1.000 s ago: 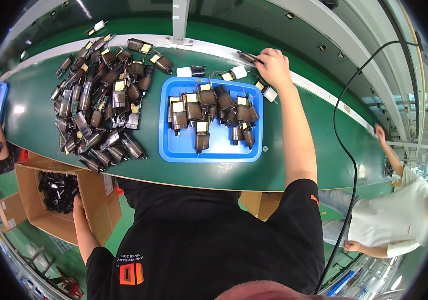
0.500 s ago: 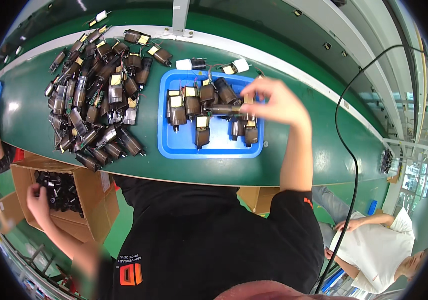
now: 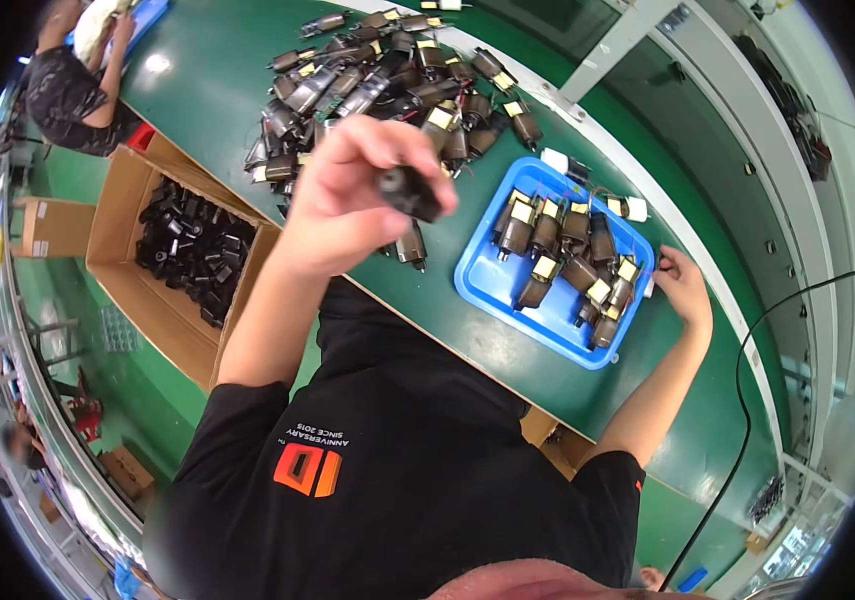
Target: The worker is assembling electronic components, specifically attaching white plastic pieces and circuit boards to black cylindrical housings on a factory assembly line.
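Observation:
My left hand (image 3: 338, 205) is raised above the near table edge, its fingers closed round a small black plastic part (image 3: 408, 192) with a round opening at one end. At the right rim of the blue tray (image 3: 483, 285), my right hand (image 3: 684, 285) has its fingers bent together; whatever lies between the fingertips is too small to make out. Several motor units (image 3: 517, 230) with smoky brown housings and yellow labels lie in that tray. Behind my left hand spreads a large heap of similar motor units (image 3: 438, 125), partly covered by the hand.
An open cardboard box (image 3: 138, 290) full of black plastic parts (image 3: 193, 245) stands left of the table. White-ended motors (image 3: 628, 208) lie along the tray's far side. A black cable (image 3: 743, 400) hangs at the right. Another person (image 3: 73, 95) works at the far left.
My left hand has come up from the box with a black part in it. My right hand has left the motors in the tray for its right rim. The view has turned.

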Available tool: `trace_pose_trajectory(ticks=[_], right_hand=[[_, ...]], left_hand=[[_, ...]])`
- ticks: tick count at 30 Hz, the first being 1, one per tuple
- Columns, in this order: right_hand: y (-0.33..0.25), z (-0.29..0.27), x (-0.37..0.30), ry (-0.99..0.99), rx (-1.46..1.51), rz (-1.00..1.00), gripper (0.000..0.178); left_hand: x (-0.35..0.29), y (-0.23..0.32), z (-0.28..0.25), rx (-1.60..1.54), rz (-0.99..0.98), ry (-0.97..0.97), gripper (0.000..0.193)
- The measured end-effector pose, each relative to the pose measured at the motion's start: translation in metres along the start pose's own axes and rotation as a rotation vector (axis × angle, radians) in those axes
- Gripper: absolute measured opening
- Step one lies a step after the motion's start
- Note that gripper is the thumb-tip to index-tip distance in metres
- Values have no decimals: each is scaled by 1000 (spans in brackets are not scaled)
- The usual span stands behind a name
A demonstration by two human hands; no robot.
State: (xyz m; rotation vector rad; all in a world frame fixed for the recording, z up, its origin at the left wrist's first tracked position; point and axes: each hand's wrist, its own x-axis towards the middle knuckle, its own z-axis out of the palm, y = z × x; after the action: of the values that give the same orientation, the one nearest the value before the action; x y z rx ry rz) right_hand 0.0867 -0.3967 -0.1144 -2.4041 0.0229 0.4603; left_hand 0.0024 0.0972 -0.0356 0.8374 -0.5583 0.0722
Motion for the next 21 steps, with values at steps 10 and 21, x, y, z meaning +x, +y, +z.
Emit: trace_pose_trajectory(ticks=[10,21], right_hand=[[-36,4,-9,-67,140,91,62],[-22,1,-5,-130,235,113,32]], left_hand=[[0,-8,6,60,-93,-98,36],[-15,-11,14,75,-202,-29,41]])
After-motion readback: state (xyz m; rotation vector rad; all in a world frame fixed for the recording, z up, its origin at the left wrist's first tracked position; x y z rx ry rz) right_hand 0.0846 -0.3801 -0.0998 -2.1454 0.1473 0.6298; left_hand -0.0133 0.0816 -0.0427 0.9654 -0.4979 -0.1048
